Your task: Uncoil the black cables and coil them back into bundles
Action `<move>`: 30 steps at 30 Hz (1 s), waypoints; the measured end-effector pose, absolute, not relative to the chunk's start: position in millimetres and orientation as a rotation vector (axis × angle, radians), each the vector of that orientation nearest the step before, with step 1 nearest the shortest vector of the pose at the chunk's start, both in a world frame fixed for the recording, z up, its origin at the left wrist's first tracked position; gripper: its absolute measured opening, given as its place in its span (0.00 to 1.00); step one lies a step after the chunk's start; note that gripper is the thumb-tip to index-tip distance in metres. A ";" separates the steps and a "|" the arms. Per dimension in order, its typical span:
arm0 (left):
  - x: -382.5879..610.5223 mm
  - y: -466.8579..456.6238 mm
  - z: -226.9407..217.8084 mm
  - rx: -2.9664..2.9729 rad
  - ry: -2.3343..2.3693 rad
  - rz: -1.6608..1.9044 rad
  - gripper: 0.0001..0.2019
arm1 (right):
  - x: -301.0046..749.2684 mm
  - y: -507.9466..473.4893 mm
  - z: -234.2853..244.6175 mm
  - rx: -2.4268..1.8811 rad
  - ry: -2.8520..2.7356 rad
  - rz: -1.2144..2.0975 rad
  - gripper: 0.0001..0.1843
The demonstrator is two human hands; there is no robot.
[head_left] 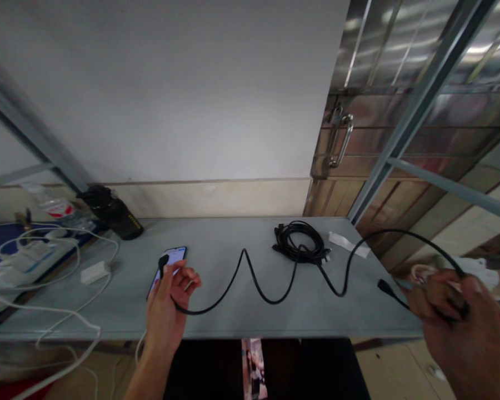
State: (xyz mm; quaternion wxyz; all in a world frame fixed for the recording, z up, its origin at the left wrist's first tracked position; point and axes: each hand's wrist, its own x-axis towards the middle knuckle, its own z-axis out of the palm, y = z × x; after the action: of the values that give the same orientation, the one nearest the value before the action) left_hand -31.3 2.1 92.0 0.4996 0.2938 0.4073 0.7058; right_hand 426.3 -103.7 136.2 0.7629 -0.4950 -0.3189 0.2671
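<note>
My left hand [170, 286] grips one end of a long black cable [270, 301], its plug [163, 262] poking up past the fingers. Under that hand lies a phone [175, 255] with its screen lit, partly covered. The cable runs in loose waves across the grey tabletop [229, 233] to the right. There my right hand [458, 311] is closed around it beyond the table's right end, and another connector [385, 286] sticks out to the left of the fingers. A coiled bundle of black cables [298, 241] rests behind the stretched cable.
A black bottle [112, 214] leans over at the back left, near a clear plastic bottle [62, 208]. White cords, a white adapter [95, 273] and a power strip [25, 266] occupy the left end. A white strip [349, 244] lies by the coil. Metal posts [416, 111] rise at both sides.
</note>
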 end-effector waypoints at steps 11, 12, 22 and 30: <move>48.9 14.8 75.7 0.331 0.804 1.381 0.12 | 300.3 -72.9 120.3 -1.089 -1.493 0.627 0.16; 53.7 16.2 75.9 0.326 0.785 1.360 0.12 | 289.9 -68.6 118.9 -1.079 -1.611 0.652 0.15; 72.5 33.3 102.8 0.277 0.497 1.266 0.06 | 232.6 -16.9 68.2 -1.114 -2.152 0.511 0.11; 37.5 34.6 86.7 0.342 0.514 1.145 0.05 | 226.9 -5.9 40.2 -0.987 -2.385 0.387 0.21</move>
State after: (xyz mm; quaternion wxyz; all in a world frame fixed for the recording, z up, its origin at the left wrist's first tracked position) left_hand 37.5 34.6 86.7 0.7959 0.1593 0.2392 0.5329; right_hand 226.9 -5.9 40.2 0.2628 -0.3649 -0.8817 0.1430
